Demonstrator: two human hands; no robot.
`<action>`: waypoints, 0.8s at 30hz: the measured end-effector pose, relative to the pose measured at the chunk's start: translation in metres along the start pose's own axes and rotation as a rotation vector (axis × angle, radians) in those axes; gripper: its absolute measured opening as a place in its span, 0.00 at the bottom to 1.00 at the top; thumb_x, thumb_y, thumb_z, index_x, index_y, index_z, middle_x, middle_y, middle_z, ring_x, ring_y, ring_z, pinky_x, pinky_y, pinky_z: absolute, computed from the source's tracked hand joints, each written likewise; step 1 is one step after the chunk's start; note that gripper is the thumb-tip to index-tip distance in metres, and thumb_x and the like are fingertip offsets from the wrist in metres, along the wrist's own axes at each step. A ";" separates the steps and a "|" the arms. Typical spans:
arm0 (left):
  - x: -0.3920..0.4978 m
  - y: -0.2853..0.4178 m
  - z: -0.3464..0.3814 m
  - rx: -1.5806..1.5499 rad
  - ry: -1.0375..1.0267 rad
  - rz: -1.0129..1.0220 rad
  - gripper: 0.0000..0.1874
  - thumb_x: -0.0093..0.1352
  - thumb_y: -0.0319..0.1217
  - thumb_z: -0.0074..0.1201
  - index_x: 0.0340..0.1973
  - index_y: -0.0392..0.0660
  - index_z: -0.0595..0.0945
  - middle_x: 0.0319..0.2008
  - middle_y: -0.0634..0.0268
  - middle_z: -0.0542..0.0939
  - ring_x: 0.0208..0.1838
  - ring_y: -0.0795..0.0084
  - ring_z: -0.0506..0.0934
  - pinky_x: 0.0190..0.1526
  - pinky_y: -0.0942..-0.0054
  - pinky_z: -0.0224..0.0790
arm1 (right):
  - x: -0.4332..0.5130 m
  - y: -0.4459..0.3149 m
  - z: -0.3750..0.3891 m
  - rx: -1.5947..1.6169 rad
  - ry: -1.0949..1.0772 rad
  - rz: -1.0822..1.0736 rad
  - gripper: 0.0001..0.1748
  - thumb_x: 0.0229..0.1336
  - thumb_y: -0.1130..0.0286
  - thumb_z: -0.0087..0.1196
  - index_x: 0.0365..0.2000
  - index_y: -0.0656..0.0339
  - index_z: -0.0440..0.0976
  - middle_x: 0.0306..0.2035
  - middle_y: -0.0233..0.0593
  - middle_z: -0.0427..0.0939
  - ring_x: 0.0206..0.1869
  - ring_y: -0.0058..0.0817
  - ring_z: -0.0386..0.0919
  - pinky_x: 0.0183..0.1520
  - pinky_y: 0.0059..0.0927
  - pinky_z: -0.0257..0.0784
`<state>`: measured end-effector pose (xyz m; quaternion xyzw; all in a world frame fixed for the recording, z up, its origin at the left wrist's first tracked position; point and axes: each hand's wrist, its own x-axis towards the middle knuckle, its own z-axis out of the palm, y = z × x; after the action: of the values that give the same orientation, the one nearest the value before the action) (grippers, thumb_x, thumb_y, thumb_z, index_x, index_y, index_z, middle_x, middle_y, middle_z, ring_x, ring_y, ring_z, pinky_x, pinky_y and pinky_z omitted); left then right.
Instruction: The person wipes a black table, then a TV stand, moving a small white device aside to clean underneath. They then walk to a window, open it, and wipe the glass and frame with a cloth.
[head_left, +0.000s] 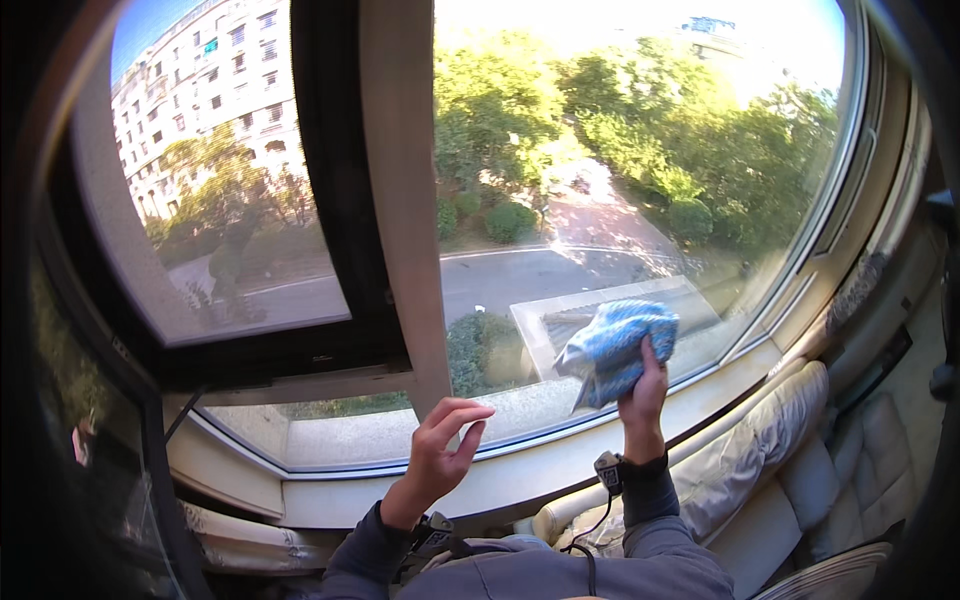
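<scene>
My right hand (643, 397) grips a blue and white cloth (621, 346), bunched and hanging loose on its left side. The cloth is in front of the large window pane (510, 292); whether it touches the glass I cannot tell. My left hand (448, 439) is raised near the foot of the beige window post (409, 187), fingers curved and thumb apart, with nothing between them. Below both hands runs the pale window sill (375, 495).
A dark-framed sash (375, 315) stands at the left, and another dark frame (150, 450) swings inward. Light padded sofa cushions (757, 442) lie below the sill at right. Device straps sit on both wrists, with a black cable (600, 525) from the right one.
</scene>
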<state>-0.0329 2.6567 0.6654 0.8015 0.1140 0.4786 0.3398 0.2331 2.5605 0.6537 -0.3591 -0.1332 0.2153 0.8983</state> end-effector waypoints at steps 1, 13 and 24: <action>-0.007 0.002 -0.007 -0.036 0.015 -0.005 0.10 0.62 0.17 0.55 0.38 0.40 0.81 0.35 0.58 0.79 0.38 0.65 0.79 0.39 0.73 0.72 | 0.013 -0.025 0.000 0.013 0.023 -0.285 0.22 0.62 0.64 0.53 0.53 0.66 0.68 0.47 0.41 0.76 0.49 0.32 0.75 0.54 0.36 0.69; -0.087 -0.043 -0.056 0.078 -0.114 -0.359 0.06 0.65 0.20 0.52 0.36 0.37 0.82 0.30 0.58 0.81 0.34 0.70 0.80 0.38 0.76 0.71 | 0.197 -0.025 0.003 -0.834 0.095 -0.941 0.50 0.60 0.35 0.35 0.69 0.58 0.36 0.72 0.46 0.34 0.73 0.49 0.30 0.70 0.52 0.24; -0.077 -0.060 -0.038 0.121 -0.142 -0.399 0.06 0.65 0.19 0.51 0.36 0.37 0.81 0.30 0.57 0.81 0.34 0.69 0.81 0.39 0.76 0.71 | 0.046 0.086 0.166 -1.236 -0.607 -1.512 0.34 0.51 0.43 0.54 0.61 0.30 0.63 0.71 0.33 0.47 0.74 0.40 0.39 0.69 0.63 0.23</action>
<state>-0.0963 2.6789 0.5843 0.8138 0.2747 0.3365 0.3861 0.1825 2.7360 0.7149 -0.5119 -0.6346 -0.4323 0.3852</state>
